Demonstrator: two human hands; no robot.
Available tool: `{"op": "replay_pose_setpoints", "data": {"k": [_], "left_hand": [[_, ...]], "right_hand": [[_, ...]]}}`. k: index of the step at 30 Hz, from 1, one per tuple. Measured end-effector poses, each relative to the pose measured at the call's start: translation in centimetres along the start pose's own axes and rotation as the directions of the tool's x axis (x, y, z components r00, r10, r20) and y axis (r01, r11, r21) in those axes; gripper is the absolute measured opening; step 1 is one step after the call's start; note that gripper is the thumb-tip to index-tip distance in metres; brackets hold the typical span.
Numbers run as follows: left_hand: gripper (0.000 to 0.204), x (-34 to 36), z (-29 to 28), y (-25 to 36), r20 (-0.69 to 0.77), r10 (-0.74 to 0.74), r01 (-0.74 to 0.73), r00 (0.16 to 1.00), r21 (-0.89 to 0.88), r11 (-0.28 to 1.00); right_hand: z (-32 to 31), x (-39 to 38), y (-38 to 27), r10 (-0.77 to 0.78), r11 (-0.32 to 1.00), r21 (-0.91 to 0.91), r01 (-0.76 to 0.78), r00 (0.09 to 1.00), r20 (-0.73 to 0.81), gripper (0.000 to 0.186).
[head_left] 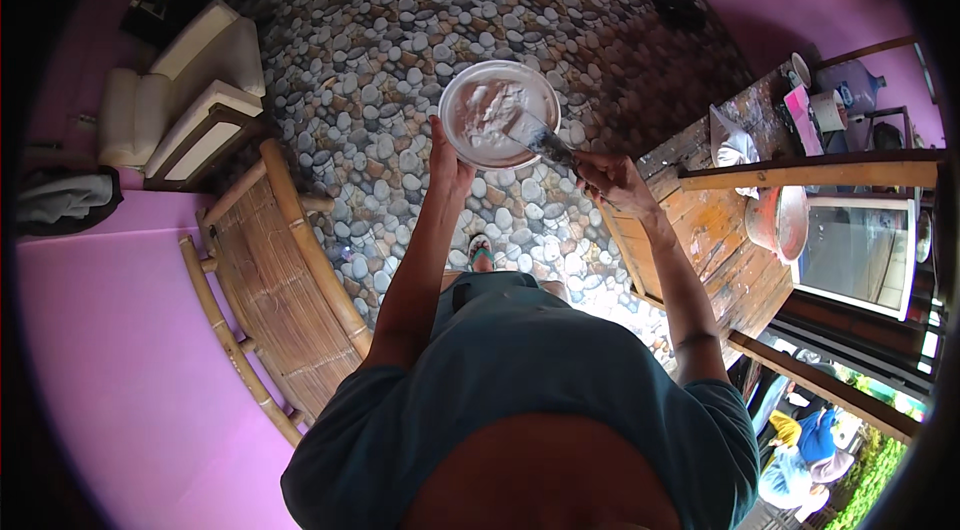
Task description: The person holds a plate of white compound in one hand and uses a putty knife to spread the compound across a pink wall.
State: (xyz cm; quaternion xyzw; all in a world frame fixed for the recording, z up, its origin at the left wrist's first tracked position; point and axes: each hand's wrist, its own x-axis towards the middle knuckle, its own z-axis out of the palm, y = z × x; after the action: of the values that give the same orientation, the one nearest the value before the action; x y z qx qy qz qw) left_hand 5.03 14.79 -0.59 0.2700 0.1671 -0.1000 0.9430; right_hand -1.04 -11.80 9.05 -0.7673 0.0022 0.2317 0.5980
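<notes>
My left hand (450, 158) is closed on the near left side of a round white tub (552, 98), holding it up in front of me. Thick whitish paste (485, 115) lies inside, lumpy and smeared up the walls. In my right hand (617, 186) is a putty knife (548, 144) with a dark, paste-stained handle. Its flat blade reaches over the tub's near right rim and rests in the paste, so the tip is partly covered. The fingers of my left hand beneath the tub are hidden.
A bamboo bench (285, 300) stands left, with a cream armchair (190, 95) beyond it. At right is a paint-spotted wooden table (700, 240) bearing a reddish paste-smeared bucket (778, 223). A wooden beam (810, 175) crosses above it. Pebble-patterned flooring (370, 60) lies ahead.
</notes>
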Motion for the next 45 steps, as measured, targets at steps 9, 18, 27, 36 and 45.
{"op": "replay_pose_setpoints", "data": {"k": [9, 18, 27, 36, 45], "left_hand": [[0.062, 1.7, 0.2, 3.9, -0.054, 0.088, -0.085, 0.995, 0.044, 0.995], [0.063, 6.0, 1.6, 6.8, -0.106, 0.112, -0.111, 0.988, 0.014, 0.994], [0.062, 14.6, 2.7, 11.7, -0.094, 0.223, -0.219, 0.97, 0.052, 0.974], [0.06, 23.5, 6.0, 15.2, -0.107, 0.288, -0.288, 0.952, 0.018, 0.957], [0.063, 31.4, 5.7, 19.9, 0.028, 0.372, -0.373, 0.928, 0.005, 0.928]], "right_hand": [[-2.7, 0.1, 0.6, 0.095, 0.992, -0.081, -0.1, 0.993, -0.067, 0.034], [-0.4, 11.5, -2.1, -0.066, 0.98, 0.191, 0.048, 0.993, 0.093, 0.038], [-8.4, 20.2, -4.4, -0.005, 0.999, 0.032, 0.001, 0.991, 0.135, 0.037], [-6.5, 32.7, -11.6, -0.757, 0.441, -0.708, 0.552, 0.652, 0.036, 0.042], [-9.7, 40.5, -15.1, -0.713, 0.267, -0.827, 0.495, 0.678, 0.176, 0.044]]}}
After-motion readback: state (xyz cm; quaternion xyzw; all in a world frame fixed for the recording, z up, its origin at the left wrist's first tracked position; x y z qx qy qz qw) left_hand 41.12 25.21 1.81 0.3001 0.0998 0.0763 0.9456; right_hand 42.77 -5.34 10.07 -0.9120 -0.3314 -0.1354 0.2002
